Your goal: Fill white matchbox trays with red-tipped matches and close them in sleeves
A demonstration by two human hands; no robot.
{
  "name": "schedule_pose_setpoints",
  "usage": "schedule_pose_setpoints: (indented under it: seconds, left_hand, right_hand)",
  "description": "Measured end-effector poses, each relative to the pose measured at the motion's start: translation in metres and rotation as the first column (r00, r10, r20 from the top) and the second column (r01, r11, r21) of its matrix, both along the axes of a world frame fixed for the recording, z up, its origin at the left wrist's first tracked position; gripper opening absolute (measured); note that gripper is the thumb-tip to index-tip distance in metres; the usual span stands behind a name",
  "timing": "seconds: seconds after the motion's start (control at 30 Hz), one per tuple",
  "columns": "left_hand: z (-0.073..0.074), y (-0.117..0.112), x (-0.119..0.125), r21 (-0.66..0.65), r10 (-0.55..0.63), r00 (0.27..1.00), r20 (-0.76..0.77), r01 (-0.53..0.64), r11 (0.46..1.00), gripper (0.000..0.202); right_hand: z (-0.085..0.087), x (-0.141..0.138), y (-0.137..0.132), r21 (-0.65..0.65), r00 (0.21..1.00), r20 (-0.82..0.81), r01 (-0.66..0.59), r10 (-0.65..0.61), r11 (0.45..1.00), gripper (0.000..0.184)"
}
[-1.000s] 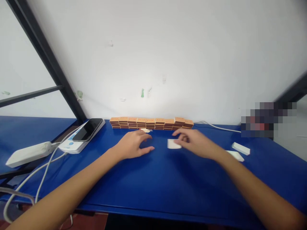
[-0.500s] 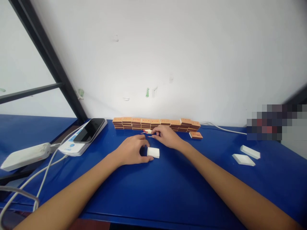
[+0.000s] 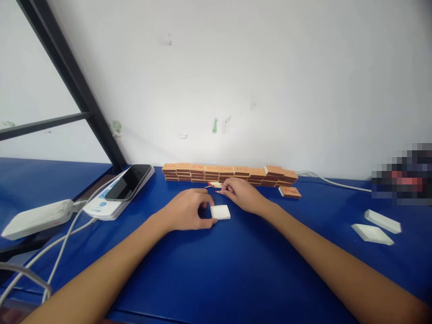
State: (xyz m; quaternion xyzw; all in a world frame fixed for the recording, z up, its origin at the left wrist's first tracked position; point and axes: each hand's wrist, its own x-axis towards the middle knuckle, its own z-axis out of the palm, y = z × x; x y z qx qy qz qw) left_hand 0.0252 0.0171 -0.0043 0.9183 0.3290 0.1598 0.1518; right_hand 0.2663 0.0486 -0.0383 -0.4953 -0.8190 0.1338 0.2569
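My left hand (image 3: 189,210) rests on the blue tabletop, its thumb and fingers closed around the left side of a small white matchbox tray (image 3: 221,212). The tray lies flat, and I cannot make out whether anything is in it. Just beyond and to the right, my right hand (image 3: 243,194) pinches a match (image 3: 218,192) between thumb and fingertips, its red head pointing left. Behind those fingers lies a small pile of loose matches (image 3: 213,184), partly hidden by the hand.
A low wall of stacked matchboxes (image 3: 212,173) runs along the white wall. One matchbox (image 3: 290,192) lies in front of its right end. Two white blocks (image 3: 373,234) are at right. At left are a phone (image 3: 128,182), a white power bank (image 3: 38,219) and cables.
The view has shifted, so most things sit farther right in the picture. Less of the match shows beyond my right fingertips. My left hand keeps its hold on the tray.
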Motion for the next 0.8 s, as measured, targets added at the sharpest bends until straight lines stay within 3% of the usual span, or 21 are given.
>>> schedule_pose_setpoints:
  seconds: [0.13,0.33,0.53,0.8]
  left_hand:
    - [0.001,0.006,-0.004,0.034,0.053,0.998,-0.015,-0.053,0.998,0.026]
    - [-0.001,0.007,-0.006,0.058,0.055,0.998,-0.011,-0.054,0.997,0.024]
    - [0.0,0.006,-0.006,0.057,0.053,0.998,-0.025,-0.052,0.997,0.026]
    - [-0.001,0.005,-0.006,0.065,0.05,0.997,-0.053,-0.046,0.997,0.028]
  right_hand:
    - [0.012,0.003,-0.018,-0.021,1.0,-0.02,-0.016,0.015,1.0,0.012]
    - [0.028,-0.009,-0.045,-0.07,0.987,-0.027,-0.159,0.157,0.985,0.011]
    - [0.011,-0.005,-0.021,0.064,1.0,0.026,0.004,-0.006,0.998,0.014]
    - [-0.005,-0.005,-0.003,0.064,0.996,0.071,0.041,-0.045,0.997,0.007]
